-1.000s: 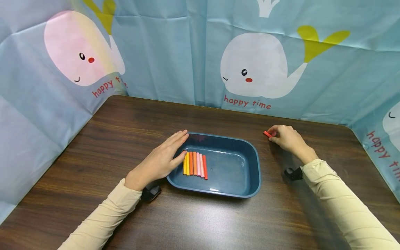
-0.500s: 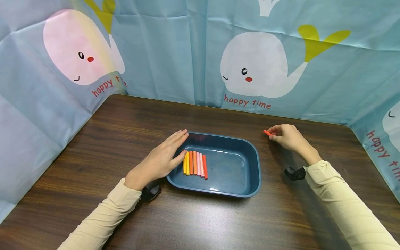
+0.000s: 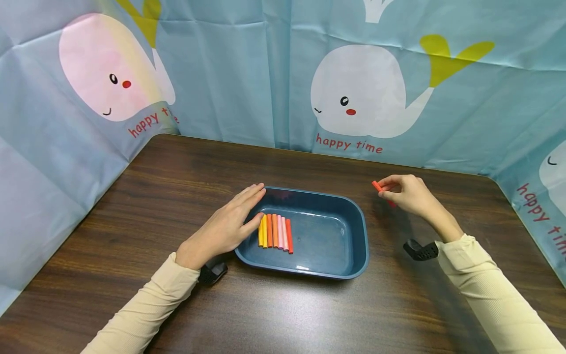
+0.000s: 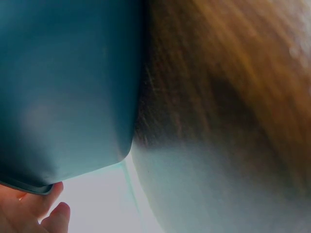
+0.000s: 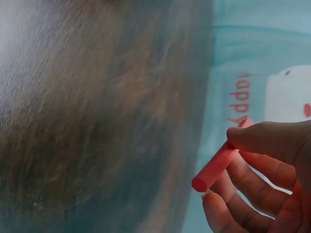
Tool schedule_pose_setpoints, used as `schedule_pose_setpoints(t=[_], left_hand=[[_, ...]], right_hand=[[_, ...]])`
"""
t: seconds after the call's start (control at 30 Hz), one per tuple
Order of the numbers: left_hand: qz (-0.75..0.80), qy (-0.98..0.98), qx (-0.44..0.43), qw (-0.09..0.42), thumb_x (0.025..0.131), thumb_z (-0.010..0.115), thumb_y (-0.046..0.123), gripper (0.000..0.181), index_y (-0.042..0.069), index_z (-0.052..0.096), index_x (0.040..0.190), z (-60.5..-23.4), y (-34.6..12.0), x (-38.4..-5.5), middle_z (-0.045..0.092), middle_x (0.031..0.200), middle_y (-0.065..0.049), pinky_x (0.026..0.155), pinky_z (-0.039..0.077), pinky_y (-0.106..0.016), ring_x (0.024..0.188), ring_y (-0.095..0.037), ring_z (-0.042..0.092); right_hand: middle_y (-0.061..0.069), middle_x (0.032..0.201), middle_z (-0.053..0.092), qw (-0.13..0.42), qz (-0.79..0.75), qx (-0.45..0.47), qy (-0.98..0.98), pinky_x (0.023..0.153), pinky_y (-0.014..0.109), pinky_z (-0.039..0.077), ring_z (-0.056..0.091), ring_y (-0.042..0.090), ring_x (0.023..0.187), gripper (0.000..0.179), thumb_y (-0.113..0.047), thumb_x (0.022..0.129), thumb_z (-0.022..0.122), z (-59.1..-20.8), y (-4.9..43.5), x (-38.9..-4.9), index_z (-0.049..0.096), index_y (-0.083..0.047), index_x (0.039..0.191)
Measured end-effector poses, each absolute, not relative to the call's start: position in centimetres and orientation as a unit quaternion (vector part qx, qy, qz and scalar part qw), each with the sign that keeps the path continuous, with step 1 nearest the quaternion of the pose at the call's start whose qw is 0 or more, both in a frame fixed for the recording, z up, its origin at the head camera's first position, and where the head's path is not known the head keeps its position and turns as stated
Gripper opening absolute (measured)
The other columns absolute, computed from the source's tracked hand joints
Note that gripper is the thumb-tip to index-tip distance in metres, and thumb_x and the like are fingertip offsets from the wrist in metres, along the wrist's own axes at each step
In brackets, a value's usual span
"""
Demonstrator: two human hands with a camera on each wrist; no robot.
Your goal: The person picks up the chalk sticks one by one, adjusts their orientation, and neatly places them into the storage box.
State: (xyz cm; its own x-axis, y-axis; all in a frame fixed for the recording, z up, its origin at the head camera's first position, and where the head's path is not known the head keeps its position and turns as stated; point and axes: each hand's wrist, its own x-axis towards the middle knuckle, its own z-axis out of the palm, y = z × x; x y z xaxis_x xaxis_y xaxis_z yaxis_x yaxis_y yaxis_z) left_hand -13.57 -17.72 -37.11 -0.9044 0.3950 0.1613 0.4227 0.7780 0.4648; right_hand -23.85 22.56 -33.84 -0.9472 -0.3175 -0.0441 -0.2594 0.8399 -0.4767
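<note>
My right hand (image 3: 409,194), beyond the right end of a dark blue plastic bin (image 3: 305,276), pinches a short red round stick (image 5: 216,169) between thumb and fingers. The stick is plain and looks like chalk or a crayon. In the head view it is tilted and partly hidden by the fingers. My left hand (image 3: 225,226) rests on the bin's left rim with its fingers straight. Inside the bin, near that hand, lies a row of several similar sticks: yellow (image 3: 265,231), orange (image 3: 275,231), pink (image 3: 282,233) and one red stick (image 3: 289,236) at the row's right end.
The bin stands on a dark wood-grain table (image 3: 185,305). Behind the table hangs a light blue curtain (image 3: 230,73) printed with whales. Black straps (image 3: 420,250) are worn at both wrists.
My right hand has moved slightly right and the red stick in its grip has tilted, so more of it shows below the thumb. My left hand and the bin have stayed in place.
</note>
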Motion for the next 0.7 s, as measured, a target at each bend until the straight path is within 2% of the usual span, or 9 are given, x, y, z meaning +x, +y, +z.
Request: schedule_pose_setpoints(t=[0.27, 0.7], left_hand=[[-0.254, -0.942, -0.217, 0.025, 0.101, 0.056, 0.023, 0.060, 0.002, 0.035, 0.153, -37.1, -17.8, -13.6, 0.030, 0.163, -0.011, 0.120, 0.029, -0.050, 0.152, -0.030, 0.027], [-0.252, -0.942, -0.219, 0.027, 0.101, 0.056, 0.023, 0.060, 0.002, 0.035, 0.153, -37.1, -17.7, -13.6, 0.031, 0.162, -0.012, 0.120, 0.030, -0.051, 0.151, -0.030, 0.027]], right_hand=[[0.016, 0.100, 0.074, 0.062, -0.267, -0.138, 0.952, 0.063, 0.026, 0.046, 0.070, 0.009, 0.078, 0.032, -0.018, 0.092, 0.070, -32.0, 22.1, -22.4, 0.068, -0.002, 0.119], [0.012, 0.102, 0.075, 0.079, -0.296, -0.130, 0.943, 0.064, 0.026, 0.048, 0.068, -0.001, 0.078, 0.034, -0.025, 0.093, 0.070, -30.5, 21.1, -20.9, 0.068, -0.006, 0.121]])
